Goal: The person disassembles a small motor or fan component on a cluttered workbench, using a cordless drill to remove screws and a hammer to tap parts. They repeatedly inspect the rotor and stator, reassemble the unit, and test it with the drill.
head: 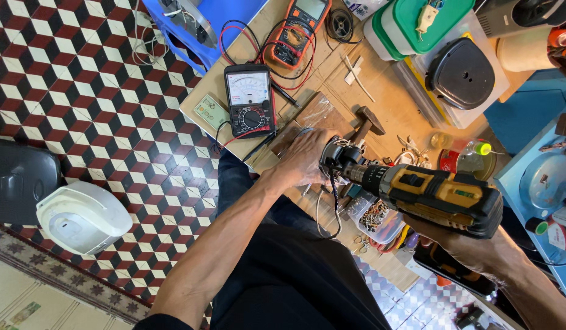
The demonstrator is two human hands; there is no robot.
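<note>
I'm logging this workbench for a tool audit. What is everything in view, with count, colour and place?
cordless drill: 1, yellow and black, over the bench's near edge
analogue meter: 1, black, left part of bench
digital meter: 1, orange and black, far end of bench
hammer: 1, wooden handle, mid bench
lidded tubs: 2, green lids, far right
black cover: 1, black, on a clear box
screw tray: 1, clear, below the drill
rice cooker: 1, white, on the tiled floor
wooden bench: 1, tan, centre
left hand: 1, pressing the workpiece at the drill's tip
right hand: 1, gripping the drill
</note>
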